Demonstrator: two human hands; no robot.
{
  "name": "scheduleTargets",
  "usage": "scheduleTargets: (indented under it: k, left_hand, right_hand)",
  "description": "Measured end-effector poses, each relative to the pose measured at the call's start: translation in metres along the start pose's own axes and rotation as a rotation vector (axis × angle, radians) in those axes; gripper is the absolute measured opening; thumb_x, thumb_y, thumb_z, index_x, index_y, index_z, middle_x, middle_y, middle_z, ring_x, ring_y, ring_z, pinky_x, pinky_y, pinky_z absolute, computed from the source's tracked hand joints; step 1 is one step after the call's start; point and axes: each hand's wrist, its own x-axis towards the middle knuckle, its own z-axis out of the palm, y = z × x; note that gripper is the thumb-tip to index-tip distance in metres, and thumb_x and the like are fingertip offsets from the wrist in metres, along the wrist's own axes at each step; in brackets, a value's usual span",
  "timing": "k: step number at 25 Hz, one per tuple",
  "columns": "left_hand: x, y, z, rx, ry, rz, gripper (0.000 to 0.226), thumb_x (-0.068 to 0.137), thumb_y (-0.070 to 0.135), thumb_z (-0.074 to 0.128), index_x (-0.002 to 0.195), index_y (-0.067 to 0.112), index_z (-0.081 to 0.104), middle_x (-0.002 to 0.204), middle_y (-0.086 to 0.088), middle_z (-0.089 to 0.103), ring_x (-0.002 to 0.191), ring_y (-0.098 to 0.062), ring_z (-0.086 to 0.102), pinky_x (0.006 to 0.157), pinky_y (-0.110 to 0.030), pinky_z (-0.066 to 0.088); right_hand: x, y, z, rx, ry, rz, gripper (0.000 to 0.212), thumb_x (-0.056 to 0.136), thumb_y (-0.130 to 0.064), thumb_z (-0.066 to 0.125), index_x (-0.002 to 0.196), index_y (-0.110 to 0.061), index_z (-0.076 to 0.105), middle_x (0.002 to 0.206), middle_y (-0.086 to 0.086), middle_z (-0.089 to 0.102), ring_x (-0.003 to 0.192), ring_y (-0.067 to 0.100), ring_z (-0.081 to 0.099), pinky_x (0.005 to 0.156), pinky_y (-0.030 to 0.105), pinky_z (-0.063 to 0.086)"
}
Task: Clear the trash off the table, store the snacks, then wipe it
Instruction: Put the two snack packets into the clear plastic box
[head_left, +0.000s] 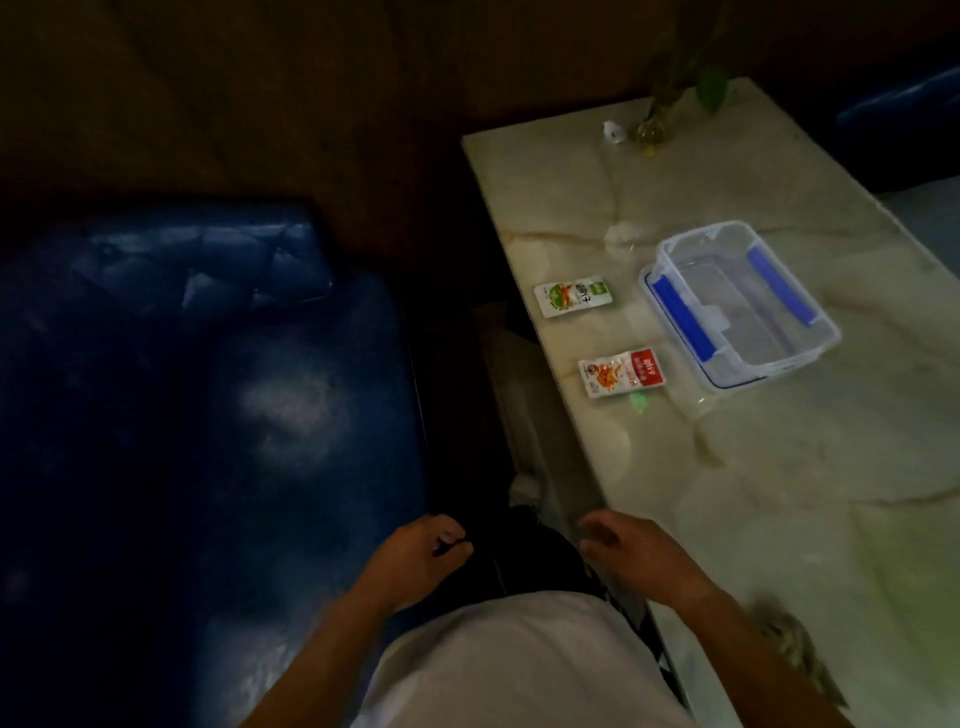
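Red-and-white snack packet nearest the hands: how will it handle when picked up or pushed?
The red-and-white flat foil snack packet looks thin and crinkled, so probably floppy and light. It lies flat on the glossy marble tabletop, so a push would likely slide it; pinching an edge may work better.

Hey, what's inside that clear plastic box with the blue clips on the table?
The clear box holds nothing visible; its bottom shows through. Both snack packets lie outside it on the table. It seems to sit on its lid, hiding what's beneath.
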Motion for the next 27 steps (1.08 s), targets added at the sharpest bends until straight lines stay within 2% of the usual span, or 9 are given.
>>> scheduleTargets:
  k: [2,5,9,11,15,17,22,27]
  left_hand:
    - [0.027,0.006,-0.016,0.058,-0.029,-0.007,0.022,0.085,0.051,0.059,0.101,0.037,0.064,0.095,0.02,0.063,0.09,-0.001,0.061,0.078,-0.015,0.047]
    - [0.069,0.025,-0.04,0.142,-0.082,-0.005,0.027,0.083,0.055,0.057,0.103,0.038,0.063,0.094,0.021,0.061,0.089,-0.001,0.061,0.074,-0.013,0.045]
    - [0.129,0.054,-0.071,0.235,-0.168,-0.005,0.031,0.082,0.056,0.056,0.105,0.035,0.062,0.101,0.015,0.064,0.094,-0.006,0.062,0.084,-0.026,0.052]
    - [0.16,0.071,-0.086,0.295,-0.211,0.012,0.031,0.083,0.056,0.056,0.107,0.035,0.061,0.1,0.016,0.062,0.094,-0.005,0.06,0.084,-0.026,0.051]
    - [0.211,0.107,-0.107,0.352,-0.267,0.059,0.032,0.086,0.054,0.056,0.11,0.033,0.061,0.103,0.016,0.061,0.094,-0.005,0.059,0.083,-0.023,0.048]
    - [0.23,0.122,-0.112,0.389,-0.323,0.086,0.031,0.087,0.05,0.057,0.111,0.03,0.062,0.107,0.011,0.064,0.096,-0.007,0.059,0.086,-0.026,0.05]
    - [0.283,0.16,-0.121,0.491,-0.432,0.153,0.032,0.089,0.049,0.057,0.114,0.028,0.061,0.11,0.009,0.063,0.097,-0.007,0.057,0.085,-0.022,0.045]
    - [0.349,0.195,-0.129,0.54,-0.486,0.182,0.029,0.085,0.049,0.062,0.105,0.029,0.063,0.108,0.007,0.065,0.101,-0.013,0.063,0.09,-0.031,0.051]
  right_hand:
    - [0.023,-0.002,-0.013,0.004,0.008,0.01,0.036,0.091,-0.039,0.058,0.124,-0.026,0.059,0.122,0.0,0.066,0.106,0.014,0.063,0.09,0.029,0.051]
    - [0.052,-0.006,-0.033,0.039,0.025,0.006,0.031,0.091,-0.036,0.059,0.12,-0.026,0.061,0.118,0.0,0.068,0.103,0.014,0.062,0.089,0.03,0.051]
    - [0.085,-0.009,-0.061,0.108,0.045,0.039,0.03,0.091,-0.035,0.058,0.12,-0.028,0.06,0.115,-0.003,0.067,0.097,0.011,0.061,0.083,0.025,0.048]
    - [0.099,-0.008,-0.074,0.174,0.064,0.07,0.029,0.091,-0.036,0.059,0.119,-0.031,0.06,0.113,-0.005,0.066,0.094,0.008,0.06,0.084,0.023,0.05]
    - [0.118,-0.009,-0.098,0.236,0.093,0.12,0.03,0.09,-0.04,0.059,0.12,-0.037,0.059,0.116,-0.007,0.065,0.1,0.009,0.061,0.088,0.026,0.05]
    - [0.121,-0.007,-0.104,0.261,0.125,0.152,0.032,0.09,-0.041,0.059,0.122,-0.037,0.058,0.116,-0.007,0.065,0.103,0.01,0.061,0.09,0.029,0.051]
    - [0.124,-0.001,-0.11,0.339,0.224,0.286,0.037,0.09,-0.044,0.059,0.125,-0.035,0.057,0.119,-0.007,0.065,0.106,0.011,0.061,0.092,0.03,0.051]
    - [0.134,-0.003,-0.109,0.404,0.328,0.417,0.04,0.091,-0.041,0.057,0.13,-0.033,0.053,0.126,-0.005,0.062,0.11,0.013,0.061,0.093,0.03,0.051]
